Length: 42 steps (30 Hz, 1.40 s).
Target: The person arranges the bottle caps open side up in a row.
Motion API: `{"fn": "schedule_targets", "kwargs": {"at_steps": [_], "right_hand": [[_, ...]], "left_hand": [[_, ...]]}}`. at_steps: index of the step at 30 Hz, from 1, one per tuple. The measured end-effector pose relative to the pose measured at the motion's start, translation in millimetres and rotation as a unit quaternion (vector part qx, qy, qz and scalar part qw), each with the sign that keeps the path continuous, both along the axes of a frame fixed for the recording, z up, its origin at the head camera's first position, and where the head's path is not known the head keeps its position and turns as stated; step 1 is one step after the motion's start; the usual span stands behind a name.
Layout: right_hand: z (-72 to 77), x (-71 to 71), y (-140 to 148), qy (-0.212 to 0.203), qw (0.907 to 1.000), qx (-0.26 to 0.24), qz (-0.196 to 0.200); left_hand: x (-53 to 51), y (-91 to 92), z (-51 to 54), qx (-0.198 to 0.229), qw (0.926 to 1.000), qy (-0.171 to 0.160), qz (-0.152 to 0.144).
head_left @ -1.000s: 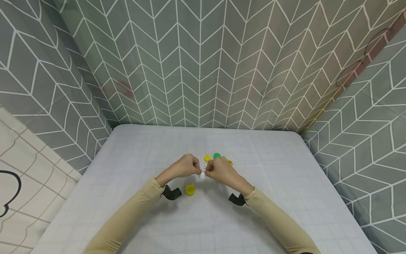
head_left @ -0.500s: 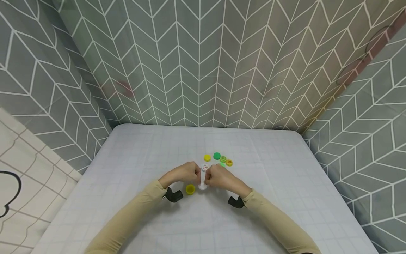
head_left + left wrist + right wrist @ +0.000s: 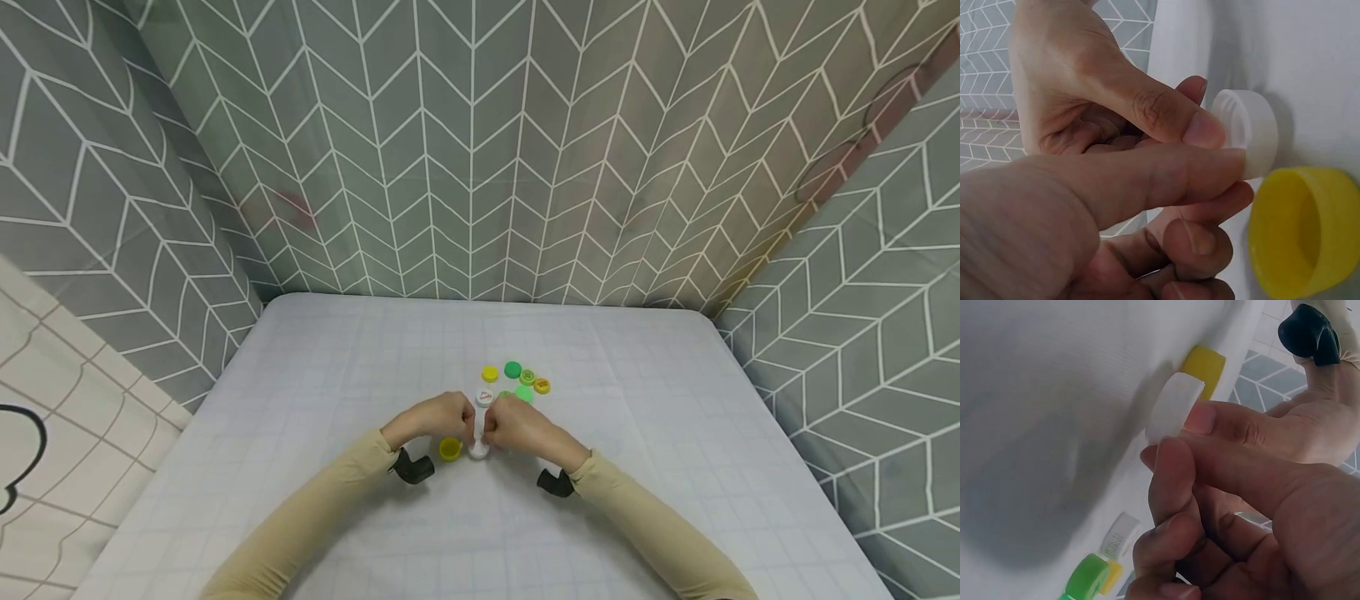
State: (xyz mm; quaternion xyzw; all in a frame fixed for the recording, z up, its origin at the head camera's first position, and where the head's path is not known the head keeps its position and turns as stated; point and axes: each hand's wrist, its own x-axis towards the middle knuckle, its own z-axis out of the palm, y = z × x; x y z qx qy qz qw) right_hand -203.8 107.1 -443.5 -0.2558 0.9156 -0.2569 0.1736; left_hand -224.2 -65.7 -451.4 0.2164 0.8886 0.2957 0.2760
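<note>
White cap (image 3: 1263, 134), and we see left hand (image 3: 441, 415) and right hand (image 3: 521, 427) both pinching it, yellow cap (image 3: 1338, 231) just beside.

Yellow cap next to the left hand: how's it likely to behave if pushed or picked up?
The yellow cap is probably light for its size, since it's hollow. Its upright, plastic-looking wall should stay fairly stiff in a pinch. Lying flat, open side up, it would likely slide rather than roll.

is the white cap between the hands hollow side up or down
Hollow side up: the left wrist view looks into the white cap, its opening facing away from the table.
</note>
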Motion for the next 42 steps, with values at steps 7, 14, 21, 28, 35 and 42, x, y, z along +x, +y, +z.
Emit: {"fn": "schedule_targets", "kwargs": {"at_steps": [7,14,21,28,35,42], "right_hand": [[-6.8,0.5,-2,0.005,1.0000,-0.004,0.003],[-6.1,-1.3,-2,0.014,0.9999,-0.002,-0.004],[-6.2,-1.3,0,0.017,0.9998,-0.012,-0.006],[-5.3,-0.9,1,0.022,0.9997,-0.002,-0.014],[-5.2,-2.0,2,0.043,0.9990,-0.007,-0.013],[-0.6,-3.3,6,0.078,0.9967,-0.012,-0.020]], "left_hand": [[0.1,0.7,-4.8,-0.016,0.9999,-0.003,0.007],[-2.3,-0.4,-3.8,-0.028,0.9996,-0.008,0.004],[-2.0,-1.1,-2.1,-0.050,0.9987,-0.005,-0.012],[-1.3,-1.2,-1.4,-0.075,0.9971,0.006,-0.006],[-2.9,-4.3,3.2,-0.069,0.9971,0.030,-0.005],[-6.1,-6.8,6.7,-0.057,0.9966,0.060,-0.003]]}}
